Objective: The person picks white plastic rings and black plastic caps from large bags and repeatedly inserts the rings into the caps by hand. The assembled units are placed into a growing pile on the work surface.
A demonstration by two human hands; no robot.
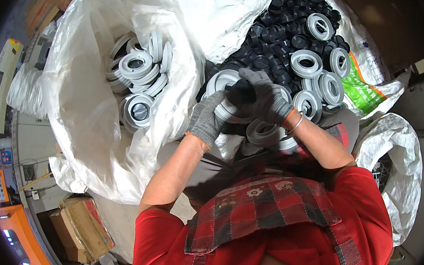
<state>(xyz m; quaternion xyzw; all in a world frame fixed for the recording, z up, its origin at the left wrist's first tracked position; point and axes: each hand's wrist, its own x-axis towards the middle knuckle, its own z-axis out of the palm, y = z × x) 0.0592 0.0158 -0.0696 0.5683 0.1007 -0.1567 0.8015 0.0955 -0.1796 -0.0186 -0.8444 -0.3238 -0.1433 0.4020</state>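
Note:
Both my hands wear grey knit gloves with orange cuffs and meet in front of me over a pile of parts. My left hand (pixel 207 120) is closed on the left rim of a light grey plastic ring (pixel 228 111). Across from it, my right hand (pixel 269 99) has its fingers curled around a black plastic cap (pixel 241 93), at the ring's opening. Whether the cap sits inside the ring cannot be made out, as my fingers and shadow cover part of it. Another grey ring (pixel 221 80) lies just beyond my left hand.
At left stands a large white plastic bag (pixel 78 94) holding grey rings (pixel 136 65), some with black centres. Many loose black caps (pixel 284 33) fill an opened sack at right, with several grey rings (pixel 306 63) on top. A white woven sack (pixel 400 175) is by my right side.

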